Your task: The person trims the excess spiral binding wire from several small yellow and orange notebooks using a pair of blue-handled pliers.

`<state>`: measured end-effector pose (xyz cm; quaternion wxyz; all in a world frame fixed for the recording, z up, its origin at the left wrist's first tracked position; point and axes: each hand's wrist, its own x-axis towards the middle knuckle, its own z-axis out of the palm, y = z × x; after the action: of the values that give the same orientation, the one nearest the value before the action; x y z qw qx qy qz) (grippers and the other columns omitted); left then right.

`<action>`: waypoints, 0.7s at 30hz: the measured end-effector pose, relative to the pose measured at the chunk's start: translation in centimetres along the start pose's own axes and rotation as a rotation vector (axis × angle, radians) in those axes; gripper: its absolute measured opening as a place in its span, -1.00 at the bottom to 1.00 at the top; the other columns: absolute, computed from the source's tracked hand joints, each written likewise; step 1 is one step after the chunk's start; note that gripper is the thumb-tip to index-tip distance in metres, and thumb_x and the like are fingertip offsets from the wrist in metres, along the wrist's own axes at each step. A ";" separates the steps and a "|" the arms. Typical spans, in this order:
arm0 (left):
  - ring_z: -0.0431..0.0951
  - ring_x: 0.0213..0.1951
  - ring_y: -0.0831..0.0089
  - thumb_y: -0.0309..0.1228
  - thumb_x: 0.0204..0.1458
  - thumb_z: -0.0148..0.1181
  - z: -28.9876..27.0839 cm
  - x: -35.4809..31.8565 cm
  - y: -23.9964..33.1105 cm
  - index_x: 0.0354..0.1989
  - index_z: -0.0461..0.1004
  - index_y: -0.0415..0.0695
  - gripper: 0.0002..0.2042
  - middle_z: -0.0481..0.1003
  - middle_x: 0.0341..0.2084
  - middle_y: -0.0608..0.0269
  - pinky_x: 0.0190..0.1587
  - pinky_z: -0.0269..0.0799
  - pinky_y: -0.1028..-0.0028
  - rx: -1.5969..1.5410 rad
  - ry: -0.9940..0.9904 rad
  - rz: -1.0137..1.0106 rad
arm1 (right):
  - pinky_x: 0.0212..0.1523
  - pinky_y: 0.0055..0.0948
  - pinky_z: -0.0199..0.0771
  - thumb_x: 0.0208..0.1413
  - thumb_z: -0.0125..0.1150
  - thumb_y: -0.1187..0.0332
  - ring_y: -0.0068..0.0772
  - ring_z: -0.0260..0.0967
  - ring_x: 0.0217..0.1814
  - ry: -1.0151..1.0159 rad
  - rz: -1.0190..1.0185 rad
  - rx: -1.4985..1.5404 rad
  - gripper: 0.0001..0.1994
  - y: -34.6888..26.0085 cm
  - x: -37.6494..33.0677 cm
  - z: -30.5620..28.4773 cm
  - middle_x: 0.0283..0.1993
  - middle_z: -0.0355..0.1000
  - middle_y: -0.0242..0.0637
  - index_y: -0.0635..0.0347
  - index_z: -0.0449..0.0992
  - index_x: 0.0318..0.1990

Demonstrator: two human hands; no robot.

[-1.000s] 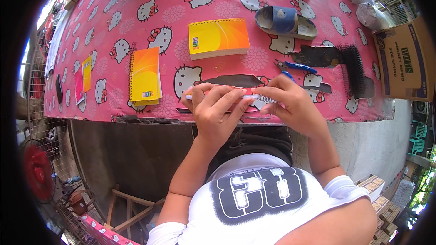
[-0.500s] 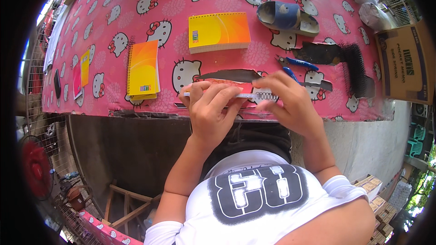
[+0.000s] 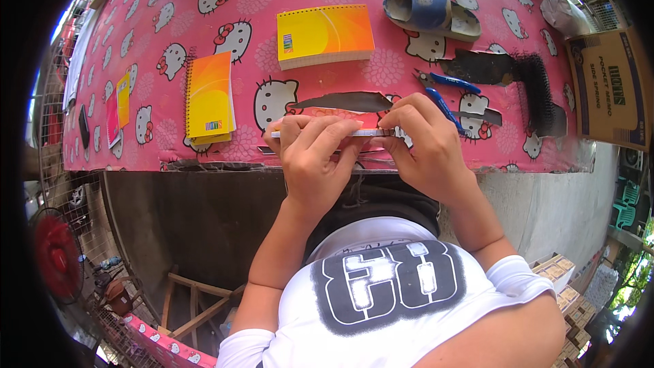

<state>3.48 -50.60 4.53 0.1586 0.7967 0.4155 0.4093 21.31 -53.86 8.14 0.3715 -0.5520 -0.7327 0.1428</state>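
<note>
Between my hands is a small spiral notebook [image 3: 368, 133], held edge-on near the front of the table, with white pages and a bit of orange cover showing. My left hand [image 3: 310, 162] is closed around its left part, thumb below and fingers over the top. At the right end, the fingertips and thumb of my right hand [image 3: 430, 143] pinch the bound edge; the wire coil there is mostly hidden. Just beyond the notebook lies a dark torn patch [image 3: 344, 101] in the tablecloth. Blue-handled pliers [image 3: 443, 99] rest beyond my right hand.
A yellow-orange notepad [image 3: 325, 35] lies ahead, and a small stack of spiral notebooks [image 3: 209, 99] to the left. A blue slipper [image 3: 429, 12] sits farther back. Many black wire coils [image 3: 535, 95] are heaped at right, beside a cardboard box [image 3: 610, 88]. A dark phone-like object [image 3: 84, 123] lies far left.
My right hand has closed from a looser pose onto the notebook's right end. The coil that stuck out there is now mostly out of sight. The view has shifted slightly.
</note>
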 end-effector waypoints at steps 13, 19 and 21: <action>0.41 -0.34 0.39 -0.55 -0.35 0.48 -0.4 1.2 -0.2 -0.29 0.62 -0.04 -0.66 0.58 -0.44 0.40 -0.16 0.20 0.43 -0.095 -0.049 0.154 | -0.02 -0.12 0.44 -0.11 0.40 0.20 0.00 0.44 0.02 0.019 0.101 -0.645 -0.50 19.0 6.4 -6.1 -0.13 0.50 -0.06 0.24 0.43 -0.02; 0.48 -0.28 0.32 -0.50 -0.41 0.52 -0.5 0.7 -0.4 -0.37 0.54 -0.09 -0.65 0.56 -0.45 0.30 -0.12 0.26 0.36 -0.104 0.000 0.109 | -0.20 -0.17 0.50 0.01 0.21 0.18 -0.02 0.52 -0.19 0.156 0.174 -0.457 -0.60 15.4 5.2 -7.1 -0.26 0.52 -0.02 0.25 0.44 -0.06; 0.50 -0.27 0.29 -0.50 -0.43 0.52 -0.4 0.3 -1.0 -0.43 0.51 -0.09 -0.67 0.55 -0.45 0.28 -0.11 0.27 0.33 -0.123 0.007 0.114 | -0.15 -0.21 0.52 0.02 0.23 0.24 -0.10 0.52 -0.18 -0.002 0.155 0.317 -0.65 11.3 2.0 -7.3 -0.25 0.53 -0.05 0.25 0.45 -0.09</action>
<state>2.75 -49.83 4.37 0.1822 0.8064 0.3439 0.4453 34.13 -49.53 6.86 0.4411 -0.5414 -0.6565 0.2851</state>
